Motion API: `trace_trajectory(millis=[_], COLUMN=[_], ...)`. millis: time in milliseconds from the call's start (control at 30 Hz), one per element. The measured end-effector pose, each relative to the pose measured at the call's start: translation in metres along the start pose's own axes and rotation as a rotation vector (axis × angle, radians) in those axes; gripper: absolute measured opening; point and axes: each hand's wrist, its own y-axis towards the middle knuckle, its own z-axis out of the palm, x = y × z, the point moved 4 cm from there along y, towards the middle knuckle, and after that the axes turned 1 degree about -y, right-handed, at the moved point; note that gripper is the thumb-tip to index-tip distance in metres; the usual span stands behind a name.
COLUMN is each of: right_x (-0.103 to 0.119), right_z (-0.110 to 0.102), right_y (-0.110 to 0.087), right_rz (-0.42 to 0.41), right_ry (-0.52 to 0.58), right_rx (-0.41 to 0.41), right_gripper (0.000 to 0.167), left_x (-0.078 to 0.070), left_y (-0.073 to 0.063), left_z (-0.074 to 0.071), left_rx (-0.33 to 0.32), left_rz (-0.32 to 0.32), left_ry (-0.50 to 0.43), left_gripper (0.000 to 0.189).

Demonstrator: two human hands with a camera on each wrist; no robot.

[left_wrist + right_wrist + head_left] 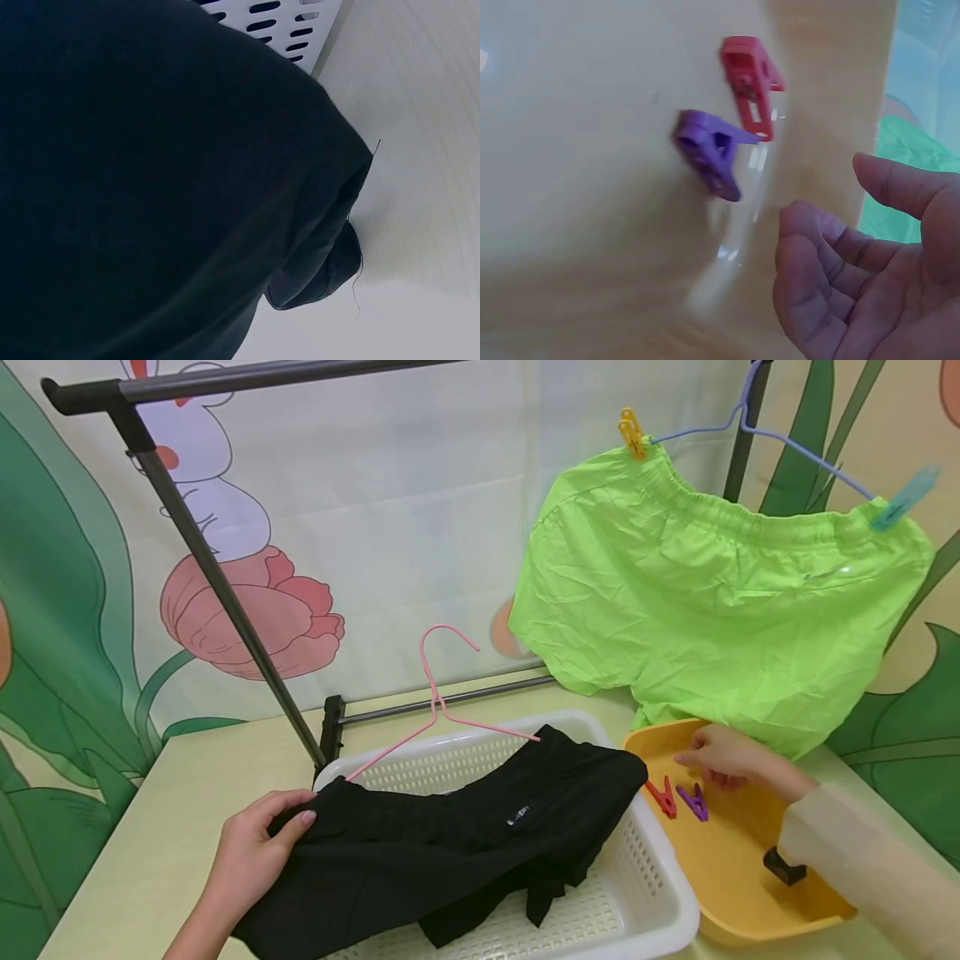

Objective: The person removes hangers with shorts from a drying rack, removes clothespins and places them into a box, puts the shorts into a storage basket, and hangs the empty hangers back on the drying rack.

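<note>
My left hand (251,847) grips the left end of the waistband of a pair of black shorts (450,835), thumb on top. A pink hanger (437,697) stands up behind that waistband, its hook pointing right. In the left wrist view the dark cloth (165,172) fills most of the picture and the hand is hidden. My right hand (731,756) is over the far end of a yellow tray (738,893). Its thumb and loosely bent fingers are apart with nothing between them. Close by lie a purple clothespin (709,154) and a red clothespin (751,86).
A white perforated basket (660,877) stands under the shorts. Bright green shorts (712,585) hang from a blue hanger (802,442) with a yellow clothespin (632,433) and a teal clothespin (906,500). A dark metal rack (217,577) frames the back.
</note>
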Motion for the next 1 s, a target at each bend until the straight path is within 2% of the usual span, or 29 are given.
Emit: trace_trajectory(millis=[267,533,800,1000], right_x=[0.011,0.027,0.06,0.086], right_z=[-0.008,-0.013,-0.014,-0.012], right_y=[-0.001,-0.006,-0.012,-0.019], right_rz=[-0.041,-0.106,-0.186,-0.291], right_ry=[0.07,0.107,0.145,0.179], right_rx=[0.014,0.021,0.024,0.046], right_gripper=[0.031,0.041,0.046,0.039], left_x=[0.0,0.0,0.0,0.0], left_y=[0.0,0.0,0.0,0.0], left_z=[0.0,0.0,-0.001,-0.001], left_rx=[-0.013,-0.012,-0.007,-0.009], left_rz=[0.014,0.018,0.007,0.008], left_ry=[0.006,0.008,0.006,0.005], left_gripper=[0.02,0.021,0.021,0.021])
